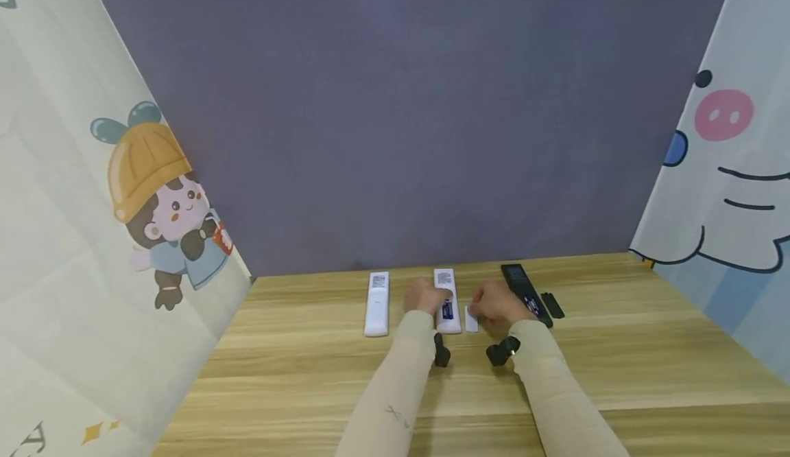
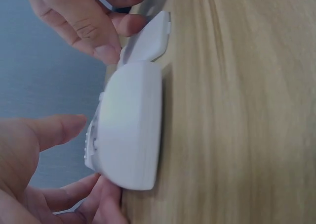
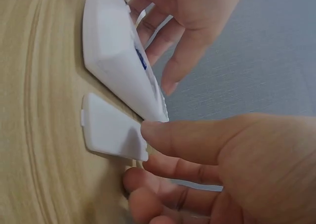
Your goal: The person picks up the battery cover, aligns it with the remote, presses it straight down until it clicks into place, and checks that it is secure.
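A white remote control (image 1: 444, 279) lies back up on the table, its battery compartment uncovered and dark blue batteries (image 1: 447, 310) inside. My left hand (image 1: 426, 296) is at its left side; in the left wrist view the fingers rest along the remote's edge while the thumb is raised apart from it. Just right of the remote, my right hand (image 1: 497, 300) pinches one end of a white battery cover (image 3: 111, 127) between thumb and index finger. That cover is close to the table, alongside the remote, with a small tab (image 3: 82, 118) at its other end.
Another white remote control (image 1: 377, 305) lies to the left, its back covered. On the right lies a black remote control (image 1: 518, 280) with batteries showing, partly behind my right hand, and a black battery cover (image 1: 553, 305) beside it. A grey-blue panel (image 1: 395, 134) stands behind the wooden table (image 1: 296, 354).
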Motion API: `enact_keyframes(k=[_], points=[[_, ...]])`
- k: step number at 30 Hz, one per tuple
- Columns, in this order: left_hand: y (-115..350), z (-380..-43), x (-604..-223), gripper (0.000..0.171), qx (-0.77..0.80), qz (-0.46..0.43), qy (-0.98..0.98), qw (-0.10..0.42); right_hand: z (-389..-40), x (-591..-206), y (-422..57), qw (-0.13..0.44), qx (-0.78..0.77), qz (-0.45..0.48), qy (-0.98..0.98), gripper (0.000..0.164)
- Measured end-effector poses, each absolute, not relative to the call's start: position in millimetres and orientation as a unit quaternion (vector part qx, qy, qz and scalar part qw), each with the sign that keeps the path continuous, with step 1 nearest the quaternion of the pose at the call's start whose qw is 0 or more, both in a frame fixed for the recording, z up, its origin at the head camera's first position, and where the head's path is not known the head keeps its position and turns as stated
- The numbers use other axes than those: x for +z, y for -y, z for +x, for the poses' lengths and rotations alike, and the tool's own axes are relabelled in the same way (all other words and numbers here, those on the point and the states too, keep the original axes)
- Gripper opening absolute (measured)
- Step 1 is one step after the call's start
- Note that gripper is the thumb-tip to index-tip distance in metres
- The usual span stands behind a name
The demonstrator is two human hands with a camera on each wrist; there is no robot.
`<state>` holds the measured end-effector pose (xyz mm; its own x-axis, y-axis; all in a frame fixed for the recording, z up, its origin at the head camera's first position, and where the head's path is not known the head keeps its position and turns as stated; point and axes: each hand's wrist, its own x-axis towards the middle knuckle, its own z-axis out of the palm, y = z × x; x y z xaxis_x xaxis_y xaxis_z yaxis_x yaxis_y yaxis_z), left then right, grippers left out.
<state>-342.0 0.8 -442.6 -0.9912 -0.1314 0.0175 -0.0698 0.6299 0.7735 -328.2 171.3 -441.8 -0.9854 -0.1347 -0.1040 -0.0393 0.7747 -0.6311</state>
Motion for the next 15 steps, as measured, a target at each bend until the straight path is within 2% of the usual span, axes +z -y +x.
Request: enact_keyframes(k=[15], points=[[-11,-353,-451,0.030,-0.378,0.095,0.919,0.054,-332,-452,-171,0.066,-0.319,-0.040,-0.944,0.018]])
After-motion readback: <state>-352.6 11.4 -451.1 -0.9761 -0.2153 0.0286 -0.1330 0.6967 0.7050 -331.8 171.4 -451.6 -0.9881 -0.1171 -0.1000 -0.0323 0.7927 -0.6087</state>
